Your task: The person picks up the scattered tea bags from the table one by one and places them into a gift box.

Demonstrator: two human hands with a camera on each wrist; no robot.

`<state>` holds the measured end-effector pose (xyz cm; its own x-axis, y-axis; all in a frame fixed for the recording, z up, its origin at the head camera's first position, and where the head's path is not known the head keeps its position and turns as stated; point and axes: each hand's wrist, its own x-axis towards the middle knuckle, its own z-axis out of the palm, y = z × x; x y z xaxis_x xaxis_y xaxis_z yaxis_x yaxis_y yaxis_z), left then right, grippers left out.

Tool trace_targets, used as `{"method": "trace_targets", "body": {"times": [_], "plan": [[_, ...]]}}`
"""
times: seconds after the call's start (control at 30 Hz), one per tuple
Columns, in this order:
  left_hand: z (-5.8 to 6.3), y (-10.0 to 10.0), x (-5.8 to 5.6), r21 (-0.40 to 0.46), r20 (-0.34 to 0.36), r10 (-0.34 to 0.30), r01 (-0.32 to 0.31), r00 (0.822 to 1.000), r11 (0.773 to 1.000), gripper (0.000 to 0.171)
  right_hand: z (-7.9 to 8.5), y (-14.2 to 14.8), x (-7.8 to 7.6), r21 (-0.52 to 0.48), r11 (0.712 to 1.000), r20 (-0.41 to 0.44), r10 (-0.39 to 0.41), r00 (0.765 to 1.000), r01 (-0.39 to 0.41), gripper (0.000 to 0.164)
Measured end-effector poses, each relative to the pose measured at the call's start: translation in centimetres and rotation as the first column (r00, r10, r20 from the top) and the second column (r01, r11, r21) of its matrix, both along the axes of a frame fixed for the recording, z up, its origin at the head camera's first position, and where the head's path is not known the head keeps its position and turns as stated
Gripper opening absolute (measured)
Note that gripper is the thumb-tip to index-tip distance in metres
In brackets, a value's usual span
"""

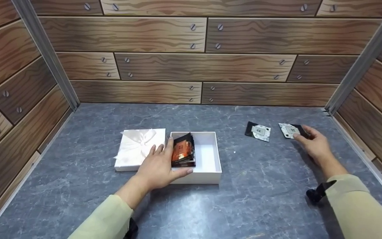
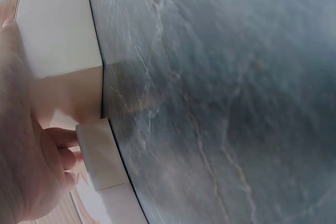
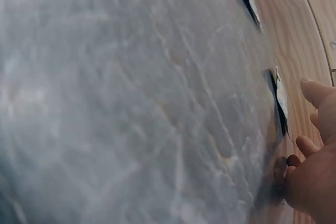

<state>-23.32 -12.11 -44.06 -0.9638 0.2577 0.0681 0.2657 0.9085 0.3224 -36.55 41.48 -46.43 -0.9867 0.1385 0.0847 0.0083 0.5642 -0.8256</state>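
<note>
A white open box (image 1: 207, 152) holds a stack of flat orange-and-black packets (image 1: 182, 150) along its left side. My left hand (image 1: 158, 166) rests over the box's front left corner, fingers stretched along the left rim and thumb at the front rim. Its other fingers overlap the white lid (image 1: 158, 133), which has a pale ribbon bow (image 1: 141, 137). At the right, my right hand (image 1: 315, 146) is at a black-and-white packet (image 1: 290, 130) on the table. In the right wrist view, its thumb (image 3: 315, 93) stands apart above that packet (image 3: 281, 98), with the other fingers bent near its end.
A second black-and-white packet (image 1: 259, 131) lies left of the one at my right hand. The grey marbled table (image 1: 191, 205) is bounded by wood-patterned walls (image 1: 164, 66) at the back and both sides, with metal posts (image 1: 45, 53) at the corners.
</note>
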Motion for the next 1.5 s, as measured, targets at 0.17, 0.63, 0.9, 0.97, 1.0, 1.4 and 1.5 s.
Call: {"method": "trace_targets", "body": {"times": [0.17, 0.63, 0.9, 0.97, 1.0, 1.4, 1.5], "plan": [[0.0, 0.0, 0.0, -0.002, -0.015, -0.002, 0.002, 1.000, 1.000, 0.131, 0.0, 0.2, -0.3, 0.045, 0.997, 0.034, 0.066, 0.997, -0.067, 0.083], [-0.3, 0.2, 0.1, 0.005, 0.002, -0.002, 0.002, 1.000, 1.000, 0.130, 0.1, -0.2, 0.5, 0.353, 0.926, 0.161, 0.080, 0.984, -0.133, 0.089], [-0.5, 0.2, 0.1, 0.017, 0.022, 0.003, -0.004, 1.000, 1.000, 0.129, -0.2, -0.5, 1.0, 0.305, 0.947, 0.137, 0.060, 0.989, -0.100, 0.078], [-0.5, 0.2, 0.1, 0.014, 0.023, 0.003, -0.003, 1.000, 1.000, 0.129, -0.3, -0.6, 1.0, 0.303, 0.949, 0.111, 0.051, 0.993, -0.083, 0.075], [-0.5, 0.2, 0.1, 0.016, 0.024, 0.002, -0.003, 1.000, 1.000, 0.129, -0.4, -0.6, 1.0, 0.305, 0.949, 0.096, 0.048, 0.994, -0.075, 0.073], [-0.2, 0.0, 0.0, 0.009, 0.016, 0.012, -0.012, 1.000, 1.000, 0.133, -0.7, -1.0, 0.6, 0.352, 0.935, 0.016, 0.032, 0.999, -0.036, 0.074], [-0.1, 0.0, 0.0, 0.006, 0.019, 0.014, -0.014, 1.000, 1.000, 0.133, -0.6, -1.0, 0.7, 0.357, 0.933, 0.021, 0.039, 0.999, -0.043, 0.082]]}}
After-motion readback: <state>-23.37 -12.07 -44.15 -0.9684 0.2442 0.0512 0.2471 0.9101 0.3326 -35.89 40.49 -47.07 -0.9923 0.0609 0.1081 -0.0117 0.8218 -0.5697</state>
